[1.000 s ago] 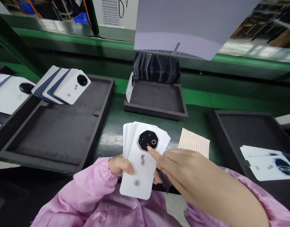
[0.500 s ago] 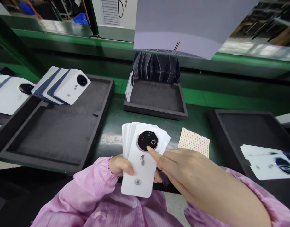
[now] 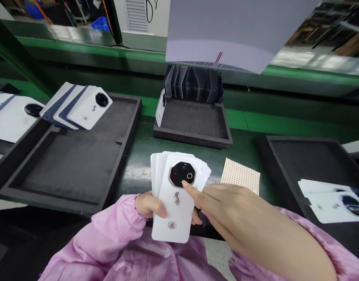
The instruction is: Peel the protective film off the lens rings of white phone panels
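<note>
A fanned stack of white phone back panels is gripped in my left hand, thumb across the front and fingertips showing at the right edge. The top panel has a black octagonal camera area, dark lettering and a round emblem below. My right hand reaches over from the right, index finger stretched out with its tip at the lower edge of the camera area. The other right fingers extend partly hidden behind it, and I see nothing held there. Right behind this hand lies a sheet of small red dots.
On the left, a dark tray carries stacked white panels at its back. The middle tray holds a row of upright dark panels. Another tray on the right has white panels. A large sheet hangs overhead.
The panels in my left hand have shifted very slightly, their lower end a touch to the right. My right fingertip stays at the camera area.
</note>
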Tool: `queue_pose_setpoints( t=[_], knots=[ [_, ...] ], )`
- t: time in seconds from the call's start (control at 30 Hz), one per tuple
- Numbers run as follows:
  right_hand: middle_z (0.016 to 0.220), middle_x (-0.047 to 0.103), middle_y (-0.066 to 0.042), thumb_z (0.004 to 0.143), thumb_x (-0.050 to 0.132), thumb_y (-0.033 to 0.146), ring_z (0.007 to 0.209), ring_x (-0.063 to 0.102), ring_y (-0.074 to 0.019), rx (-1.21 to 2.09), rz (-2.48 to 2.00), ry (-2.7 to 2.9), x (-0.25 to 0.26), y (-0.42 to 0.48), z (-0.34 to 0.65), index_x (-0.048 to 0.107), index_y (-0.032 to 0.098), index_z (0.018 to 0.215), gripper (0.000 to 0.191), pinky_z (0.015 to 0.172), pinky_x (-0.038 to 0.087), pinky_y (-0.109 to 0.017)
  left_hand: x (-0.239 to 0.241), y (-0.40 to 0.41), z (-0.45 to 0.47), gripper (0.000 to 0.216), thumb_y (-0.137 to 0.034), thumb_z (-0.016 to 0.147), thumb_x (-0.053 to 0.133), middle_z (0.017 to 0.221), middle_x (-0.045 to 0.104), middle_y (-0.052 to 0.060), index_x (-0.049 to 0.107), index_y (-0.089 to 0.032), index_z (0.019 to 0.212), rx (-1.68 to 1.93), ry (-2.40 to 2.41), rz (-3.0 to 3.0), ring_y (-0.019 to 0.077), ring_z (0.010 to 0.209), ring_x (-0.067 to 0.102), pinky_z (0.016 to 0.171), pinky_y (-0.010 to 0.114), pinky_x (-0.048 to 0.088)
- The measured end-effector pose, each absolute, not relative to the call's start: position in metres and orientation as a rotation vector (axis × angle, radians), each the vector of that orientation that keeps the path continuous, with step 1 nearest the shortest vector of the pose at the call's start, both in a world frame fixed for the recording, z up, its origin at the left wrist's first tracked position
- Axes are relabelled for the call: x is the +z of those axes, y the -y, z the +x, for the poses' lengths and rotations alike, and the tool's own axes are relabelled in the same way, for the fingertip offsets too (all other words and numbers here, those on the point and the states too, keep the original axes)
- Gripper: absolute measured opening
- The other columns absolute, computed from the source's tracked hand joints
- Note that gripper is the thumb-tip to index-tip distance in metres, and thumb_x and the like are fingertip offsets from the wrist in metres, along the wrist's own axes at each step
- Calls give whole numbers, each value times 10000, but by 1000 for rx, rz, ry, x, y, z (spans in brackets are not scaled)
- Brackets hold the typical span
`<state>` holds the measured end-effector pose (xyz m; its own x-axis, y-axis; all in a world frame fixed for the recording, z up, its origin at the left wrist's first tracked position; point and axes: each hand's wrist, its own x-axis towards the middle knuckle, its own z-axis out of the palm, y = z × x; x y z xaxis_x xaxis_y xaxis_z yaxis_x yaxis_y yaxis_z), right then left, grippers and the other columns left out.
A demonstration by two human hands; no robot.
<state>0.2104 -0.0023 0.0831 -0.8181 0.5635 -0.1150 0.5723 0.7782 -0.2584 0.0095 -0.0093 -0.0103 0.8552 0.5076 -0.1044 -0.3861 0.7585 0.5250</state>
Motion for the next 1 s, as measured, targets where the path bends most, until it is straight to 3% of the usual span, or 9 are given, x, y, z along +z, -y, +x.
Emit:
queue_pose_setpoints(
  t=[0.4,1.0],
  knots=[
    [725,570,-6,791,396,7,627,509,-153,-457,926,-2886,84,1,210,185,156,1405,666,573,379,-298,-11,9,9,624,-120,437,471,963,684,119,636,-62,1036,502,-234,483,228,825,614,668,288,475],
    [713,580,-16,767,373,-3,617,525,-166,-429,919,-2932,82,0,210,239,134,1385,647,564,399,-309,-9,9,9,625,-131,441,478,956,680,116,631,-67,1044,490,-237,502,230,818,602,676,294,461]
  ],
)
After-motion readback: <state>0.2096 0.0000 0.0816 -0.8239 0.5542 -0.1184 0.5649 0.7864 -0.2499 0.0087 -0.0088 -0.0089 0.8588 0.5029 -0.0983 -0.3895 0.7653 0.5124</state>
